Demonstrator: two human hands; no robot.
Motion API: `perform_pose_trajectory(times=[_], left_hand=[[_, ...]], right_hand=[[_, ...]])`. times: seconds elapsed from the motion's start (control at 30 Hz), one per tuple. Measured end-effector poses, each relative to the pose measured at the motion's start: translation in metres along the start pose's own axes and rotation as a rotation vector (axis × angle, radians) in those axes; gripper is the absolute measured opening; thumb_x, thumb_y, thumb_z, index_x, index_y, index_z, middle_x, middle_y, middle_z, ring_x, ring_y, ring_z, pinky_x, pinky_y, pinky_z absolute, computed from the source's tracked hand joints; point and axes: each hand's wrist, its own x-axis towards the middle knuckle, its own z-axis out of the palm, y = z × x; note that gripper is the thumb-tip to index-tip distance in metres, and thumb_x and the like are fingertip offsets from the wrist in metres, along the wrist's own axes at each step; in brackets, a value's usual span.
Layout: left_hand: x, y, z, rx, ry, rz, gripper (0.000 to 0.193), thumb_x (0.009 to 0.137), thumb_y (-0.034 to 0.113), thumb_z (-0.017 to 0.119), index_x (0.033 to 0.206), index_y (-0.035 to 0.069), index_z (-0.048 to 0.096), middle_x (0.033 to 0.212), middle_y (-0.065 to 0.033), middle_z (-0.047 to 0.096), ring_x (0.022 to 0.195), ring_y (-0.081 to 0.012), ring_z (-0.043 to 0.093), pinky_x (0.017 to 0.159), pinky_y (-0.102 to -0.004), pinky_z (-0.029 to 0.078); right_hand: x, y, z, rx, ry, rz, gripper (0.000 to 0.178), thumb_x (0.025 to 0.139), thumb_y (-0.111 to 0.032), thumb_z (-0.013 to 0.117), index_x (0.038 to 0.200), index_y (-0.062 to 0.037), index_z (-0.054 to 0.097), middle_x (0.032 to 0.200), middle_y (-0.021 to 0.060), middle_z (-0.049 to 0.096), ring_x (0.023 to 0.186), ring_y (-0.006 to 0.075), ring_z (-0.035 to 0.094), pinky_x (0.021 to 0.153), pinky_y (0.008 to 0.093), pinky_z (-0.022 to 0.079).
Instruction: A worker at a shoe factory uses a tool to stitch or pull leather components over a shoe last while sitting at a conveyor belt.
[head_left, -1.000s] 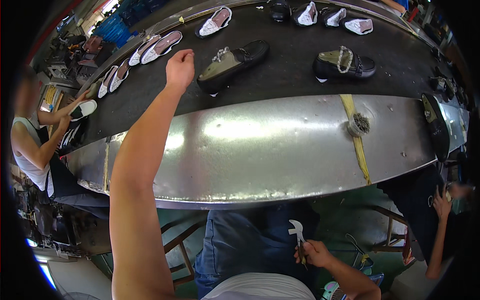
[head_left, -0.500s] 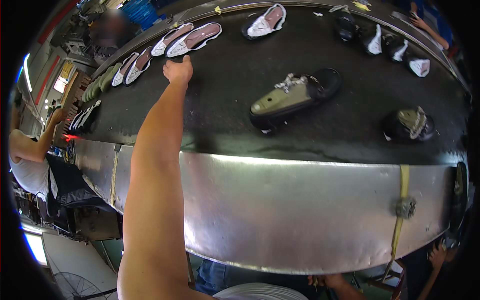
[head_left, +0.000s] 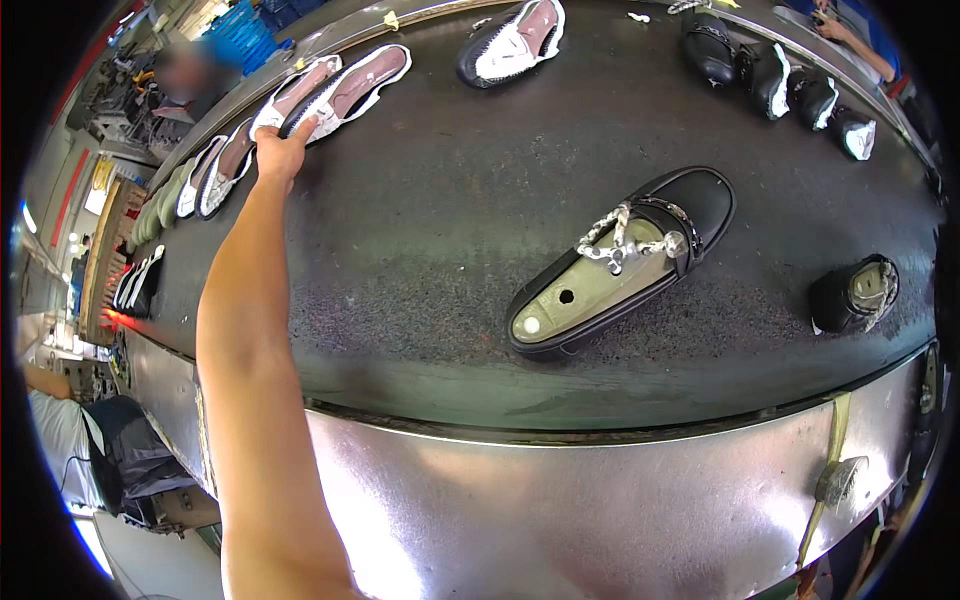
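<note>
A black loafer (head_left: 590, 298) with an olive insole lies slantwise on the dark belt (head_left: 400, 240), a chain-like trim (head_left: 622, 236) in silver and white over its opening. Its insole bears a dark hole and, toward the heel, a plain white dot; any lettering there is too small to tell.

Left of the loafer and farther off, the left hand (head_left: 281, 155) touches the toe end of a pink-lined pair (head_left: 362, 88) of shoes with white uppers, thumb and fingers parted; whether they close on either shoe cannot be told. The right hand is out of view, its state unknown. More pink-lined shoes (head_left: 226, 175) stand left of that hand.

A single white shoe (head_left: 512, 52) sits beyond the loafer; a second olive-lined shoe (head_left: 868, 292) stands to its right. Nearer than the loafer runs a metal ledge (head_left: 560, 505), crossed by a yellow strap (head_left: 840, 425).
</note>
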Motion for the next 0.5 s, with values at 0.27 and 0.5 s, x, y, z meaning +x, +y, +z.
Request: perform_pose_trajectory(times=[0.27, 0.5], left_hand=[[-0.066, 0.091, 0.045, 0.269, -0.056, 0.752, 0.034, 0.094, 0.022, 0.063, 0.127, 0.018, 0.063, 0.151, -0.0197, 0.042, 0.128, -0.0372, 0.053, 0.104, -0.0417, 0.046], [-0.101, 0.186, 0.076, 0.186, -0.463, 0.402, 0.099, 0.091, 0.077, 0.030, 0.122, -0.010, 0.065, 0.142, -0.0301, 0.050, 0.153, -0.0368, 0.010, 0.119, -0.0454, 0.025]], right_hand=[[0.000, 0.000, -0.003, -0.055, -0.072, 0.061, 0.043, 0.106, -0.035, 0.041, 0.099, 0.0022, 0.061, 0.082, 0.0169, 0.070, 0.063, 0.0212, 0.064, 0.042, 0.0248, 0.045], [-0.008, 0.005, -0.003, -0.081, -0.109, 0.110, 0.044, 0.106, -0.036, 0.039, 0.107, 0.0037, 0.059, 0.089, 0.0189, 0.070, 0.070, 0.0239, 0.067, 0.044, 0.0242, 0.045]])
